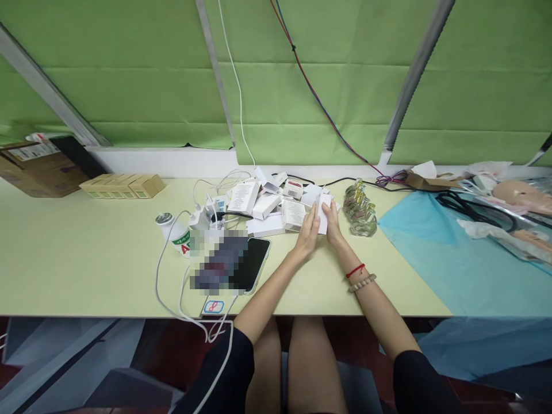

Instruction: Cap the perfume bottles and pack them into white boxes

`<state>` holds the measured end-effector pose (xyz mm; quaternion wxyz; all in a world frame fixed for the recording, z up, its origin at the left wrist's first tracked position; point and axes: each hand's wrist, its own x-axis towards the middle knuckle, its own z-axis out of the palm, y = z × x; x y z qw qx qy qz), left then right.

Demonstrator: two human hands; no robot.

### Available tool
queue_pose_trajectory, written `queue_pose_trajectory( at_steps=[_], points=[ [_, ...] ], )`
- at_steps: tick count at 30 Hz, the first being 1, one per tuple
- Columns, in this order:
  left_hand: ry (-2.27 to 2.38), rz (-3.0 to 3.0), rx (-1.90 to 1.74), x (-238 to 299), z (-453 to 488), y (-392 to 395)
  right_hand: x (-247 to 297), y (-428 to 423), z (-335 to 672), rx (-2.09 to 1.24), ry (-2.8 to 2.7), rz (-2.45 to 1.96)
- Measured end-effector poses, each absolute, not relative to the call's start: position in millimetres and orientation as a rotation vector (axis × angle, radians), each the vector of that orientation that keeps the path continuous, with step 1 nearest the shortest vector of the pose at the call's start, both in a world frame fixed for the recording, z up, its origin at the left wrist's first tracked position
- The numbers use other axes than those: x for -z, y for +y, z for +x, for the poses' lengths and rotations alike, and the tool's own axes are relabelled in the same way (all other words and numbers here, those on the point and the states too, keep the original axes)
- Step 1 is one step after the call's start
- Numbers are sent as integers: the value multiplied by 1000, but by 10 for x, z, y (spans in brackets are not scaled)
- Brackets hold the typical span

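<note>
A small white cardboard box (pixel 323 214) stands upright between my two hands, just above the table. My left hand (pixel 307 233) presses its left side with fingers stretched along it. On the opposite side, my right hand (pixel 332 223) grips the box with thumb and fingers. Behind and to the left lies a heap of white boxes (pixel 267 204), some with printed labels and some plain. A row of clear glass bottles (pixel 360 210) with yellowish tops stands right of my right hand.
Left of the heap are a white can (pixel 175 233), charging cables and a black phone (pixel 252 264). Several tan boxes (pixel 123 187) line up at the back left, near a large brown carton (pixel 41 169). Blue sheeting (pixel 435 247) covers the right side, with black cable and a mannequin head (pixel 521 196).
</note>
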<state>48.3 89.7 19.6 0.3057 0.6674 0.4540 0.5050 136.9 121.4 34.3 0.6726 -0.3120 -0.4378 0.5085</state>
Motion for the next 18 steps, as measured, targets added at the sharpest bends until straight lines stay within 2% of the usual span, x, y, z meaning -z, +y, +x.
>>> queue_pose_trajectory(
  at_steps=[8,18],
  points=[
    [1450,1835,-1232,-320,410,784,-356,1193,1380,-1200,-1033,-686],
    [1435,1658,-1609,-319,322,960,-293,1292,1388,-1229,-805,-648]
  ],
)
